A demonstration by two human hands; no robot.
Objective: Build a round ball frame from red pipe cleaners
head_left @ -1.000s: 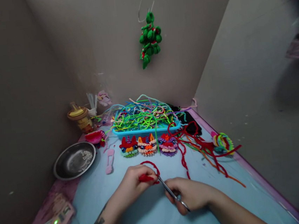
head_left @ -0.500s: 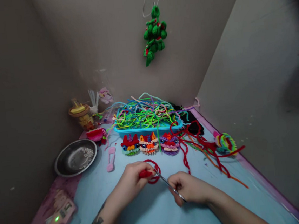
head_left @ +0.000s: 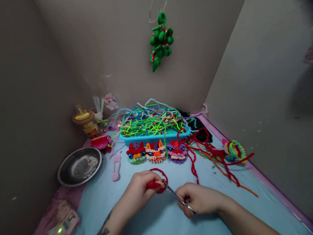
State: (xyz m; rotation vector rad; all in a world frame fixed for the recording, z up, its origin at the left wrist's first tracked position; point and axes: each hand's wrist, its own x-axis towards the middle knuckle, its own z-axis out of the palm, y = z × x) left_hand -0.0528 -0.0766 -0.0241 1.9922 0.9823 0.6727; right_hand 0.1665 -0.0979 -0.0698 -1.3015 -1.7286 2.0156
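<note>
My left hand [head_left: 145,187] pinches a small red fuzzy piece [head_left: 153,184] between thumb and fingers. A loop of red chenille stem [head_left: 165,172] curves out behind those fingertips. My right hand [head_left: 193,199] is closed around the handles of a pair of scissors [head_left: 179,197]. The blades point up and left, and their tips reach the red piece at my left fingertips; whether they bite into it is too small to tell. Just beyond my hands, three colourful animal faces of fuzzy stems stand in a row: one red and green [head_left: 136,153], one orange and cream [head_left: 155,151], one purple and red [head_left: 177,151].
A blue tray [head_left: 155,136] heaped with chenille stems is at the back. A metal bowl [head_left: 79,167] with small pale bits and a pink hair clip [head_left: 116,168] lie left. A pink glue gun [head_left: 57,234] shows a green light. Loose red stems [head_left: 218,154] spread right.
The scissors' blades have come closer together, and their tips stay at the red piece. Both hands have hardly moved. The view has shifted slightly.
</note>
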